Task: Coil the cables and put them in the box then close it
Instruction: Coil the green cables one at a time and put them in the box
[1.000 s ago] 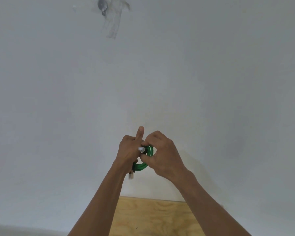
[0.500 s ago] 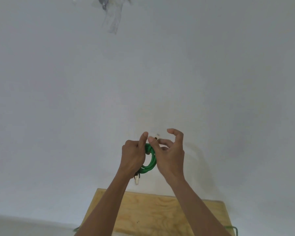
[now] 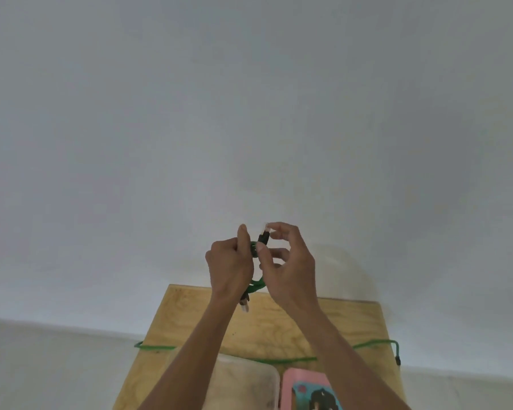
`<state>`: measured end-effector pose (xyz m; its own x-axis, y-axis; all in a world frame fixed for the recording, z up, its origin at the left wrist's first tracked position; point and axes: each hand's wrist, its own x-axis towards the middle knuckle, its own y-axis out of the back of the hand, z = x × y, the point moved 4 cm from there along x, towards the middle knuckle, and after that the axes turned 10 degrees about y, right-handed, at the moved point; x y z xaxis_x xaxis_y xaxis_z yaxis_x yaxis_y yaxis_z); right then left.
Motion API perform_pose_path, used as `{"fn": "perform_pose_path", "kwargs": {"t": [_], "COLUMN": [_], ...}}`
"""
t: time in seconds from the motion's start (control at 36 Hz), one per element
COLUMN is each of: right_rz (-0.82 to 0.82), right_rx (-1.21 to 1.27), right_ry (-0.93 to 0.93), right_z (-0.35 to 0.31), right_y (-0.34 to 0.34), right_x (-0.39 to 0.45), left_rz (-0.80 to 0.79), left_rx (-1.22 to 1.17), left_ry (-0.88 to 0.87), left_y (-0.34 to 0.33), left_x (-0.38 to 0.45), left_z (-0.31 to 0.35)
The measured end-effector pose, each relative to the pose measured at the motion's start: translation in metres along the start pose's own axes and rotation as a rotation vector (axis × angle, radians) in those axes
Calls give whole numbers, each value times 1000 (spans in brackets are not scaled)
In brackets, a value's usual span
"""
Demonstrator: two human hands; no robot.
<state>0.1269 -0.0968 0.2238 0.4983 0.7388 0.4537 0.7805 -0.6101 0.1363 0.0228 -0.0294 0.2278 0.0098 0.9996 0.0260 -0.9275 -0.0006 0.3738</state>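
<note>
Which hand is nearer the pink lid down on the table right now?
Right. The right hand is raised above the table, roughly over the pink lid. The left hand, gripping the coiled green cable, sits further to the left.

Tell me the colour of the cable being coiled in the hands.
Green, with a black plug end; the coiled cable shows best in the head view.

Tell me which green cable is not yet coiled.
The green cable on the table, stretched straight across the wooden board. The other green cable is looped and held by both hands.
</note>
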Motion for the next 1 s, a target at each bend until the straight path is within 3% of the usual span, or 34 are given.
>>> {"fn": "perform_pose_path", "kwargs": {"t": [0.11, 0.31, 0.44, 1.0], "right_rz": [50, -23, -154, -57], "right_rx": [66, -82, -110, -280], "right_ry": [-142, -54, -101, -182], "right_z": [18, 34, 40, 50], "right_y": [5, 12, 8, -73], "right_x": [-23, -61, -79, -179], "left_rz": [46, 54, 66, -241], "left_rx": [-9, -12, 45, -24], "left_ry": [55, 179, 198, 206], "left_y": [-12, -17, -4, 68], "left_x": [-13, -42, -56, -76], "left_z": [-12, -51, -80, -200]}}
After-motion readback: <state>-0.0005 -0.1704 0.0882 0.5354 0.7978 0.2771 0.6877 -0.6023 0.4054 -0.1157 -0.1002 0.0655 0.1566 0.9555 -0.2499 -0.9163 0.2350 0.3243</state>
